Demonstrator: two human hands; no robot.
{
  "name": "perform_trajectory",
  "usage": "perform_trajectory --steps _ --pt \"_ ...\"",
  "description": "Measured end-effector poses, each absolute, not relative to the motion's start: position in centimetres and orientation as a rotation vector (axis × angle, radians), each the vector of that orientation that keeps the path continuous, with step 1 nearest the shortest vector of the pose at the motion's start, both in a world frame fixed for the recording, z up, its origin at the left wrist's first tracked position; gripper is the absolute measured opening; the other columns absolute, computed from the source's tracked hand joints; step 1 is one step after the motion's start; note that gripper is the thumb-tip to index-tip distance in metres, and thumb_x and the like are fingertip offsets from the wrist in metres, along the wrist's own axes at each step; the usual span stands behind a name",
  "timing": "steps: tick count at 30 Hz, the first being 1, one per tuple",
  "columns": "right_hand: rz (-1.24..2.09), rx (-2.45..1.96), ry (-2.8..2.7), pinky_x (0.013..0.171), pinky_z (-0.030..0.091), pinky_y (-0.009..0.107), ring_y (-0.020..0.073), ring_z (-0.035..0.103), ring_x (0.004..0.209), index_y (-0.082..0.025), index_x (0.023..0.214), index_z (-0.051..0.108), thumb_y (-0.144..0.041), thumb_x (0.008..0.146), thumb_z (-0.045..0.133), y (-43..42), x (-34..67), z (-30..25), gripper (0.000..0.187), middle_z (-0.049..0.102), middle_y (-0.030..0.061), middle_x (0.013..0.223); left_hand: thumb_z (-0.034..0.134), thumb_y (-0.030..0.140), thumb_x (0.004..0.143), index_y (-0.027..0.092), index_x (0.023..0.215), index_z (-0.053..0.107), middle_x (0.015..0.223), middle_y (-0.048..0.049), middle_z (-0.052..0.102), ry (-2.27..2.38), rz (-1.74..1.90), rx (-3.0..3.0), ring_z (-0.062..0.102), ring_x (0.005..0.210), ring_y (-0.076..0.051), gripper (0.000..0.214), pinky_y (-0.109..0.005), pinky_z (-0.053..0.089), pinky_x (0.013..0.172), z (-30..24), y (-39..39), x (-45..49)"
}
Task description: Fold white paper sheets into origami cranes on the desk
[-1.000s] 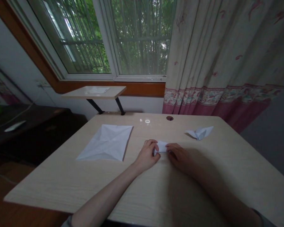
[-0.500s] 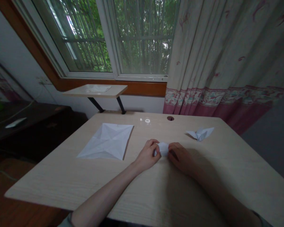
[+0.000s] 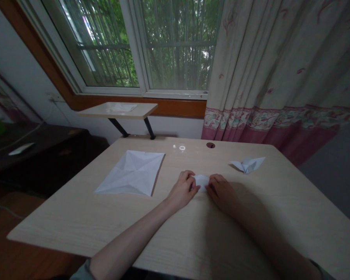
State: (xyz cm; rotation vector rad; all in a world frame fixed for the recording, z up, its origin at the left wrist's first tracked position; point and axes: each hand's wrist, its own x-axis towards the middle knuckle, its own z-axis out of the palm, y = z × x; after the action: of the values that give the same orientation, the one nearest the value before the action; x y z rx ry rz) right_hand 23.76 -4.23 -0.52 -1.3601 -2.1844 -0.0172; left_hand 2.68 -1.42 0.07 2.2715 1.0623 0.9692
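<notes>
A small folded white paper piece [image 3: 201, 181] lies on the light wooden table [image 3: 192, 233], pinched between both hands. My left hand [image 3: 183, 190] grips its left side with curled fingers. My right hand [image 3: 221, 191] presses and holds its right side, fingers closed on the paper. Most of the piece is hidden by my fingers.
A creased, unfolded white sheet [image 3: 132, 173] lies flat to the left. A finished folded paper figure [image 3: 247, 164] sits at the back right. A cable hole [image 3: 210, 145] is near the far edge. Behind stand a small shelf [image 3: 119, 111], a window and a curtain [image 3: 280, 66].
Both hands stay on the small paper piece and shift only slightly; the paper looks pressed a little flatter between the fingers.
</notes>
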Motion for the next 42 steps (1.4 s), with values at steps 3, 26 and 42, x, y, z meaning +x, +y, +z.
perform_trajectory --steps 3,26,42 --pt "-0.092 -1.355 -2.212 0.079 0.053 0.040 0.0250 0.060 0.087 -0.021 0.089 0.056 -0.016 0.094 0.045 -4.3 23.6 -0.4 0.013 0.063 0.0102 0.092 0.069 0.017 0.088 0.018 0.075 0.057 0.115 -0.0091 0.055 1.062 0.967 2.290 0.051 0.115 -0.025 0.017 -0.041 0.047 0.101 0.0 -1.4 2.7" --pt "0.083 -1.383 -2.147 0.080 0.049 0.037 0.0228 0.058 0.086 -0.022 0.089 0.051 -0.003 0.086 0.039 -3.7 24.5 -1.8 0.023 0.061 0.0077 0.093 0.054 0.003 0.091 0.021 0.093 0.063 0.112 -0.0061 0.061 0.944 0.945 2.230 0.052 0.111 -0.022 0.020 -0.037 0.044 0.101 0.1 -1.1 2.2" --pt "0.010 -1.285 -2.123 0.097 0.052 0.047 0.0241 0.062 0.110 -0.019 0.118 0.057 0.001 0.082 0.034 -3.6 25.4 -3.5 0.047 0.066 0.0120 0.116 0.048 0.009 0.098 0.022 0.105 0.063 0.123 -0.0076 0.058 0.890 0.864 2.413 0.050 0.118 -0.022 0.020 -0.039 0.045 0.104 0.0 -1.3 1.8"
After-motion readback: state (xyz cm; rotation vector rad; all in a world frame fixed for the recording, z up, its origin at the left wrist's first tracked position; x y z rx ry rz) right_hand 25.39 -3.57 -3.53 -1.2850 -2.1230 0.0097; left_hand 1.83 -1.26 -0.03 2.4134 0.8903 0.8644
